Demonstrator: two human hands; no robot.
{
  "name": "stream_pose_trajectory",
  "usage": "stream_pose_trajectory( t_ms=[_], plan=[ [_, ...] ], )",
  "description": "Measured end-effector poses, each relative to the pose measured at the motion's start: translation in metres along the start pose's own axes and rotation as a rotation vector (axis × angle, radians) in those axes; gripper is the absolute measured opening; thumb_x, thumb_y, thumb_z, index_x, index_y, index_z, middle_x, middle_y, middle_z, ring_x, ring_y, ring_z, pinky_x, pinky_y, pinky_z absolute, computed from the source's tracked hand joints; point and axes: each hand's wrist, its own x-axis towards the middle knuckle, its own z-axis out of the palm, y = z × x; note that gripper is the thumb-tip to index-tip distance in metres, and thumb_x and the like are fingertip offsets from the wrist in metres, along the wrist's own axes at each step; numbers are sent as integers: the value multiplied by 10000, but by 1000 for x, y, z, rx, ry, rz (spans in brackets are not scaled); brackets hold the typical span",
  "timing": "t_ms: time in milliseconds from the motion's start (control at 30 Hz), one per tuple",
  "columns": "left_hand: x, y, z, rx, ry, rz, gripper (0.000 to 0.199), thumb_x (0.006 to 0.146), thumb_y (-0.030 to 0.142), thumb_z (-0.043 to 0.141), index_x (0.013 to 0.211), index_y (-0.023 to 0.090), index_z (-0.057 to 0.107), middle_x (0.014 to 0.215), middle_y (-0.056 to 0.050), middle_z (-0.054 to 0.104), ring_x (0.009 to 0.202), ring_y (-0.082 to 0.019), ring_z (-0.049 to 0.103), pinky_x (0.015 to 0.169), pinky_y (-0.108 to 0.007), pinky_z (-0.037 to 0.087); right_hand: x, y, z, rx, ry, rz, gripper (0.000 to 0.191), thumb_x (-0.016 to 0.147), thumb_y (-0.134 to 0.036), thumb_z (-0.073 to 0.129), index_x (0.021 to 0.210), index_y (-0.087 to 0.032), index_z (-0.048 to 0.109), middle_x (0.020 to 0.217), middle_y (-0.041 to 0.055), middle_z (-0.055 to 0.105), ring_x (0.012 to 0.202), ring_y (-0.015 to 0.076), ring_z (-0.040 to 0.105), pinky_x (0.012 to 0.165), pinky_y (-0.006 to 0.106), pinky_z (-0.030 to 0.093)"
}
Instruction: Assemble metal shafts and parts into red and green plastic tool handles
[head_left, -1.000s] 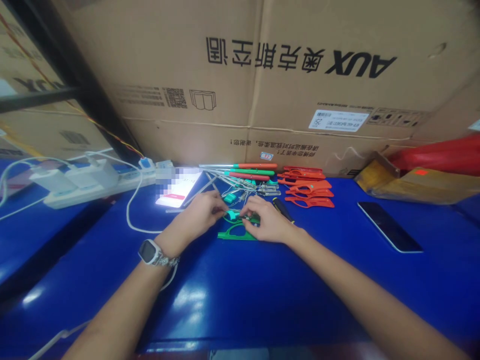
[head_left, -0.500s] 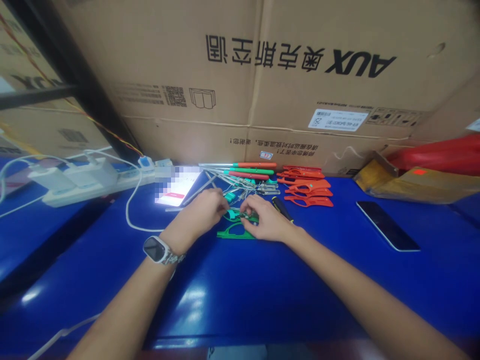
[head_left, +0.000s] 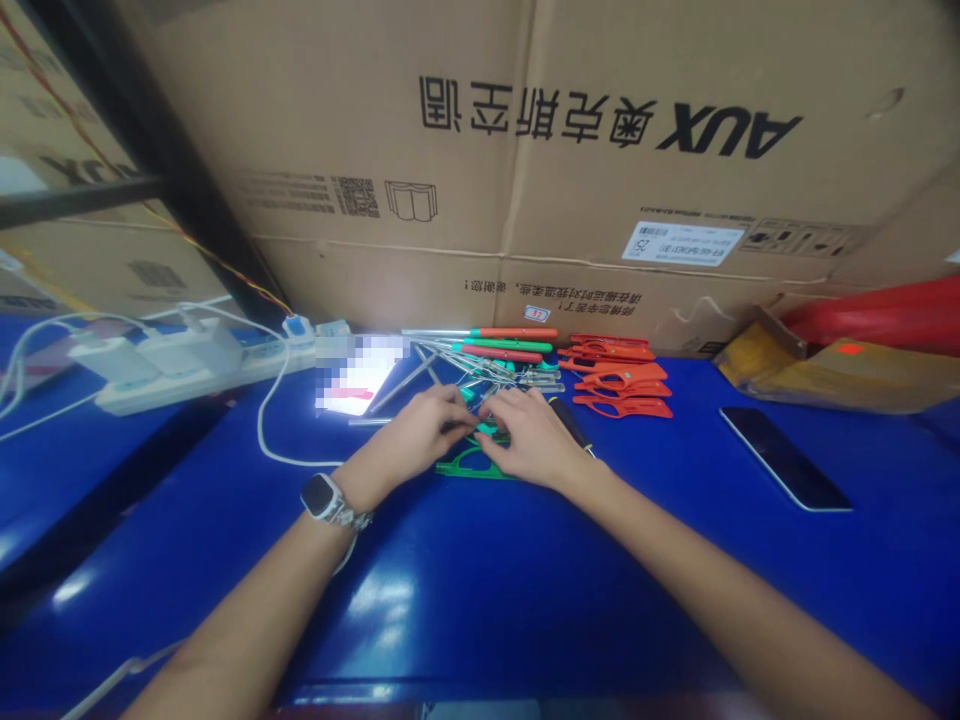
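My left hand [head_left: 431, 432], with a watch [head_left: 321, 497] on its wrist, is closed in a pinch. Its fingertips meet those of my right hand [head_left: 534, 432], whose thumb and fingers are also closed, around a small green plastic part [head_left: 489, 428]. Whether the left fingertips hold the same part is hidden. Beneath both hands lies a green handle shell [head_left: 465, 465] with an oval cutout, flat on the blue table [head_left: 525, 580]. Just behind are loose thin metal pieces [head_left: 544, 378] and stick lighters with an orange handle [head_left: 517, 332] and a red handle [head_left: 502, 354].
Several orange handle shells [head_left: 622, 380] are stacked right of the hands, near a black-handled screwdriver [head_left: 570, 420]. Further right lies a phone [head_left: 784, 458]. A lit screen [head_left: 364, 375] and a white power strip [head_left: 202, 370] with cables are at left. A large cardboard box [head_left: 480, 210] stands behind.
My left hand has moved slightly right, and its fingertips now meet the right hand's over the shell. The whole view has shifted a little.
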Motion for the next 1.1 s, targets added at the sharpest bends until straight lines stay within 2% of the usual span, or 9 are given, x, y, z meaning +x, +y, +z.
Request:
stream_pose_trajectory(
  t_ms=[100,200,333,433,633,933,1100],
  plan=[
    [-2,4,0,38,35,-28,170,844,153,638,1003,173,693,978,-64,609,956,-233,583,870,-384,478,2,-3,2,32,9,66,71,853,-185,609,923,-185,607,781,9,631,790,189,581,749,319,318],
    [-3,5,-3,104,69,-46,256,781,224,738,1012,176,639,1024,-62,599,998,-259,553,889,-422,464,1,-2,4,86,35,131,57,828,-169,611,875,-193,591,729,-15,614,726,171,578,728,308,314],
    [-1,1,-6,169,17,59,99,848,259,713,932,207,708,1029,-54,595,969,-236,544,871,-400,448,0,1,5,122,73,145,56,804,-178,618,837,-202,579,727,-23,609,709,164,573,727,306,312],
    [2,0,-6,207,-30,107,93,884,253,681,917,210,756,997,-59,605,933,-223,541,839,-375,447,0,1,4,120,94,150,54,797,-185,624,810,-198,574,753,-14,622,725,165,574,732,308,311],
    [3,7,-7,256,-44,90,117,891,219,664,833,187,761,916,-65,605,881,-210,526,795,-343,449,1,1,0,8,75,129,20,817,-214,629,819,-198,618,817,24,650,772,188,576,729,322,299],
    [3,6,-5,263,-44,59,115,885,202,663,824,190,761,888,-61,600,862,-212,523,780,-341,445,4,-7,-3,-219,9,64,113,893,-279,609,843,-186,649,911,75,675,908,245,603,789,372,295],
    [4,10,-4,286,-59,34,119,890,203,663,824,190,762,914,-67,609,878,-219,525,778,-342,427,8,-11,-5,-234,-45,93,64,876,-182,591,847,-171,647,926,89,696,901,243,625,776,364,321]
  ],
)
